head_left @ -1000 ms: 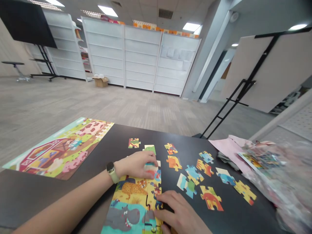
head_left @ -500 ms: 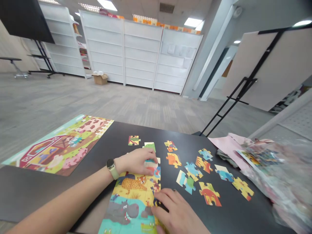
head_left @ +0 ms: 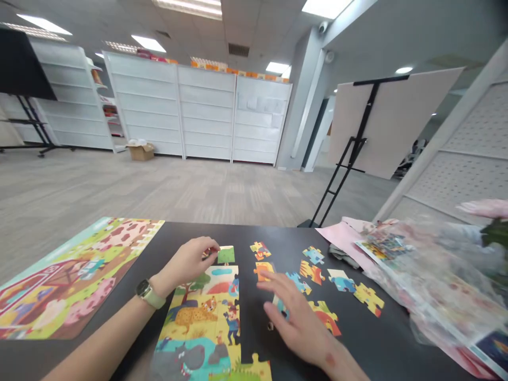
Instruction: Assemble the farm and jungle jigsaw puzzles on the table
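A partly joined animal jigsaw puzzle (head_left: 194,317) with a cheetah and a hippo lies on the dark table. My left hand (head_left: 190,262) is above its top edge, fingers curled round a puzzle piece (head_left: 205,254) that is mostly hidden. The fingertips reach the edge of a green puzzle piece (head_left: 226,255). My right hand (head_left: 296,317), open with fingers apart, is over the loose pieces to the right and partly covers a blue-and-white piece (head_left: 281,306). An orange piece (head_left: 262,271) is just beyond its fingertips.
Several loose pieces, including a yellow one (head_left: 369,299), are spread at the right. A finished farm puzzle (head_left: 79,280) lies at the left. Plastic bags (head_left: 428,270) and pink wrapping (head_left: 345,233) cover the table's right side. A black easel (head_left: 349,159) stands beyond.
My left hand has moved off the joined puzzle to its top left. My right hand has left the puzzle's right edge for the loose pieces. The view has tilted up and turned right.
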`<state>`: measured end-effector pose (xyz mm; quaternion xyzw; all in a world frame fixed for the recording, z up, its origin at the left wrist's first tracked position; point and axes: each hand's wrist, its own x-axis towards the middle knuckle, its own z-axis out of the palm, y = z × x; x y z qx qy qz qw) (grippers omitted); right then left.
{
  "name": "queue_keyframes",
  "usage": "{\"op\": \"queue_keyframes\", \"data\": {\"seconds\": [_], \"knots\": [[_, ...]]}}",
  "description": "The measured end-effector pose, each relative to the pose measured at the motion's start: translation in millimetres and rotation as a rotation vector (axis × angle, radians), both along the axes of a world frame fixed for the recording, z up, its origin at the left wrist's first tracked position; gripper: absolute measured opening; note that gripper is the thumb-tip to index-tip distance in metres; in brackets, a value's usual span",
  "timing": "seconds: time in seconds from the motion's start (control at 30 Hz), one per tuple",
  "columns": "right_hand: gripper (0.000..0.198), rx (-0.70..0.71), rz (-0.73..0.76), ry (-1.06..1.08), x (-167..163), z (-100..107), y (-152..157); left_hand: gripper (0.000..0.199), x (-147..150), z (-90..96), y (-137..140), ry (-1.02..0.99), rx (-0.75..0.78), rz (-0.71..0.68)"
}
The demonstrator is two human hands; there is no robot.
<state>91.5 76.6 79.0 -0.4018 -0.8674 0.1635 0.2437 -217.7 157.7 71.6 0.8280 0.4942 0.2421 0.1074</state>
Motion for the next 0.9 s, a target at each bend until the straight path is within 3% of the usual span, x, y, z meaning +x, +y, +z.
{"op": "queue_keyframes", "data": {"seconds": [0.1, 0.27, 0.47, 0.6, 0.9], "knots": [[0.034, -0.057, -0.113, 0.047, 12, 10, 44, 0.017, -5, -0.9, 4, 0.029, 0.021, 0.094], [0.054, -0.094, -0.092, 0.015, 9, -9, 94, 0.025, -5, -9.0, 6, 0.124, 0.001, 0.095], [0.070, -0.188, -0.081, -0.064, 17, -19, 90, 0.048, -26, -28.4, 14, 0.232, -0.086, 0.313], [0.069, -0.325, -0.107, -0.190, 22, -14, 91, 0.051, -41, -31.9, 17, 0.233, -0.152, 0.285], [0.056, -0.148, -0.270, -0.303, 65, -26, 110, 0.047, -44, -23.4, 20, 0.132, -0.182, 0.197]]}}
